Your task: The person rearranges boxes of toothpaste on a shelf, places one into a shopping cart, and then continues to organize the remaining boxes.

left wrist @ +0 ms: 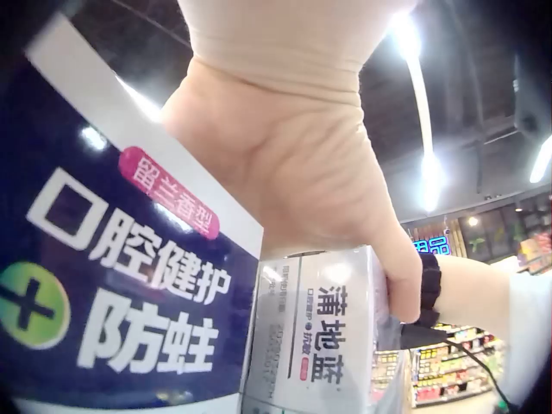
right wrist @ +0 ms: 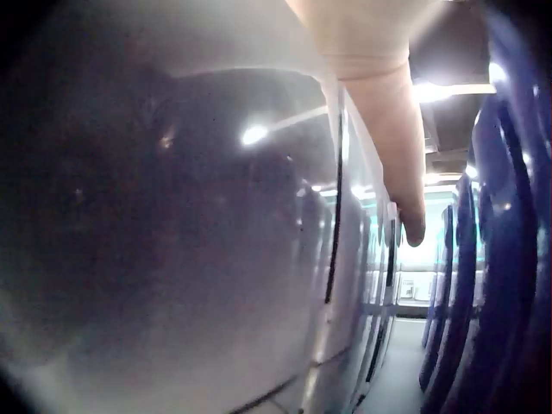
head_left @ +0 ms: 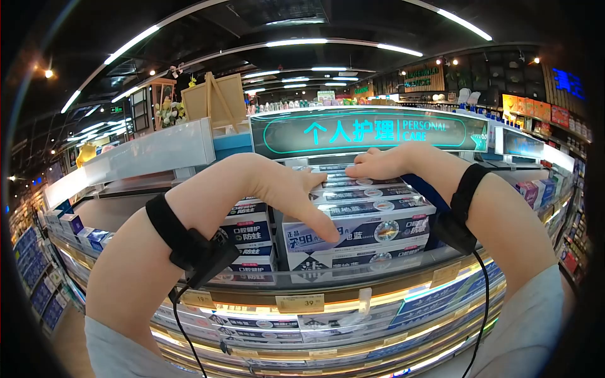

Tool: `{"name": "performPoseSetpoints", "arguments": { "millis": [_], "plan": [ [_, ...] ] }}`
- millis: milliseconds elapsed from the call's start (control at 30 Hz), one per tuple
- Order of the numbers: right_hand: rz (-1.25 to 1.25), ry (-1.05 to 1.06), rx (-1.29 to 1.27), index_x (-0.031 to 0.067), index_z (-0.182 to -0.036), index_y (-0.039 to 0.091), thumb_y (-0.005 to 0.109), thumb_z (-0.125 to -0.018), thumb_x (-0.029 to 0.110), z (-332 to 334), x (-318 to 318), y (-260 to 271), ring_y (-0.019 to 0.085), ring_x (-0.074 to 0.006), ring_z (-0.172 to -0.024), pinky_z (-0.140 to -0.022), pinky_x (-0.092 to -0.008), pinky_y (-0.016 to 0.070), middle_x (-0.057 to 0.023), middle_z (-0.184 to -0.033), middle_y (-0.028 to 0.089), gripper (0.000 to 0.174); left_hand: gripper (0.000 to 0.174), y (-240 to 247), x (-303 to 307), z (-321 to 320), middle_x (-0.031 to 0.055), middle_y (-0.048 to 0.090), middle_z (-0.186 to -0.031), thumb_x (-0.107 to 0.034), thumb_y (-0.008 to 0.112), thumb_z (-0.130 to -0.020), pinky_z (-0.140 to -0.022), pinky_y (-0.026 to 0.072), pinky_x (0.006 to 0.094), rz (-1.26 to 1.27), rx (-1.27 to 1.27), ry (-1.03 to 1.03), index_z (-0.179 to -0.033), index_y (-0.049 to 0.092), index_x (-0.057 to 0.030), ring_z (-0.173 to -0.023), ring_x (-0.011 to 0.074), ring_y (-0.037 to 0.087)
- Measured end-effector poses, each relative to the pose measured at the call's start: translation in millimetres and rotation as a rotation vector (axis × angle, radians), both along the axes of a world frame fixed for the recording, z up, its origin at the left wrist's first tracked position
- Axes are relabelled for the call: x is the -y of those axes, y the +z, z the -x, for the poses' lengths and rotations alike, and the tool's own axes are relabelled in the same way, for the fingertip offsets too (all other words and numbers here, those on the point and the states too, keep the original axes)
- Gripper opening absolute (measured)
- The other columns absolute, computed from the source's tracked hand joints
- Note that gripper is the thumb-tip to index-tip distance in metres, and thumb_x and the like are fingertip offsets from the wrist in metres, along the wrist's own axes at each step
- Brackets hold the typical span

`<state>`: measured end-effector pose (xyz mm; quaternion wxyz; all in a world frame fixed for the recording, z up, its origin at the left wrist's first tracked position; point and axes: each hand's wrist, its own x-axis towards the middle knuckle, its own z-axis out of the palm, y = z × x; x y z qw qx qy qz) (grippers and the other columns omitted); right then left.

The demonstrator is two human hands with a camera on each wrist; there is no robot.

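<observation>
My left hand (head_left: 283,189) lies over the top of a row of blue-and-white toothpaste boxes (head_left: 359,230), stacked flat on the shelf. Its straight thumb reaches down across the front box, and its fingers point toward the back of the row. In the left wrist view the thumb overlaps the end of a white toothpaste box (left wrist: 315,336). My right hand (head_left: 381,162) rests on top at the row's far end, its fingers near the left fingertips. In the right wrist view, one finger (right wrist: 405,181) extends down beside the shiny box sides. Neither hand grips a box.
More dark-blue toothpaste boxes (head_left: 249,236) stand left of the row. Blue packages (right wrist: 500,241) stand close on its right. A lit sign (head_left: 372,132) rises behind the boxes. Price tags (head_left: 300,303) line the shelf edge, with lit, stocked shelves below.
</observation>
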<state>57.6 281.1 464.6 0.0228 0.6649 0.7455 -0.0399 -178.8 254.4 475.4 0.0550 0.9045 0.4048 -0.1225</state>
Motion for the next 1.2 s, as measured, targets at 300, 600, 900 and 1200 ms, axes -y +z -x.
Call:
{"name": "performPoseSetpoints", "arguments": {
  "millis": [300,600,900,1200],
  "plan": [
    [0.117,0.087,-0.197,0.0189,-0.149,0.045,0.041,-0.096,0.06,-7.2,-10.6,-1.9,0.028,-0.0315,-0.149,-0.117,-0.0524,0.0236,-0.0108,-0.161,0.033,0.067,0.14,0.1,6.2,0.4,0.0293,0.014,-0.162,-0.078,0.069,-0.061,-0.12,0.026,0.04,0.011,0.024,-0.008,-0.158,0.01,0.0036,-0.15,0.0399,0.022],
    [0.155,0.036,-0.14,0.0228,-0.161,0.022,0.04,-0.092,0.066,5.9,17.9,10.1,0.008,-0.0336,-0.155,-0.122,-0.0551,0.0108,-0.0135,-0.168,0.009,0.083,0.139,2.9,11.2,-1.7,0.0305,0.017,-0.161,-0.079,0.068,-0.062,-0.119,0.0284,0.038,-0.019,-0.035,-0.026,-0.156,0.013,0.0081,-0.148,0.0396,0.026],
    [0.016,0.106,-0.081,0.016,-0.158,0.031,0.029,-0.096,0.072,-6.5,27.9,9.3,0.012,-0.0321,-0.154,-0.123,-0.0525,0.0131,-0.0089,-0.167,0.018,0.083,0.137,3.3,-8.1,5.3,0.0246,0.002,-0.166,-0.093,0.054,-0.068,-0.12,0.0241,0.0438,-0.003,-0.041,0.005,-0.161,0.005,-0.005,-0.152,0.0392,0.017],
    [0.036,0.089,-0.339,0.0115,-0.159,0.024,0.027,-0.097,0.072,-16.2,38.8,4.1,0.013,-0.0306,-0.154,-0.122,-0.0489,0.0154,-0.0133,-0.166,0.016,0.086,0.114,11.9,-15.9,2.0,0.0247,0.025,-0.161,-0.089,0.012,-0.085,-0.122,0.0192,0.0445,0.065,0.297,0.234,-0.157,0.024,-0.0005,-0.151,0.0336,0.024]
  ]
}}
